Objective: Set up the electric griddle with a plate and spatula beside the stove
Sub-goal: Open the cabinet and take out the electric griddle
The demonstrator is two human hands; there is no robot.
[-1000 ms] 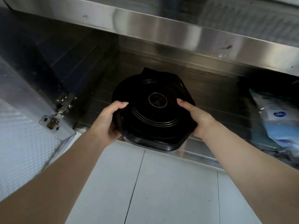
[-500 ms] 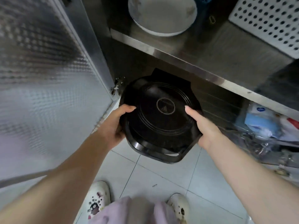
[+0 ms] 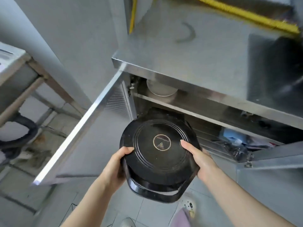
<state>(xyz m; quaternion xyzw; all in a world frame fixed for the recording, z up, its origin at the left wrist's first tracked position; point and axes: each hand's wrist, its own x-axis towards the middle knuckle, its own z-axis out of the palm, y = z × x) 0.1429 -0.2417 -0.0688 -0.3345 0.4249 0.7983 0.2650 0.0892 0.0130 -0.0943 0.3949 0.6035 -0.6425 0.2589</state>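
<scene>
A white dish (image 3: 161, 89) sits far left on the upper cabinet shelf (image 3: 188, 112); packets (image 3: 232, 139) lie right on the lower shelf (image 3: 208, 145).

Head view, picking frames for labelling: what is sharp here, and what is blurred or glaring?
In the head view the electric griddle, left hand and right hand are fairly sharp; motion blur smears the yellow hose at top and the left edge; glare streaks the cabinet door; the cabinet interior lies in shadow.
</scene>
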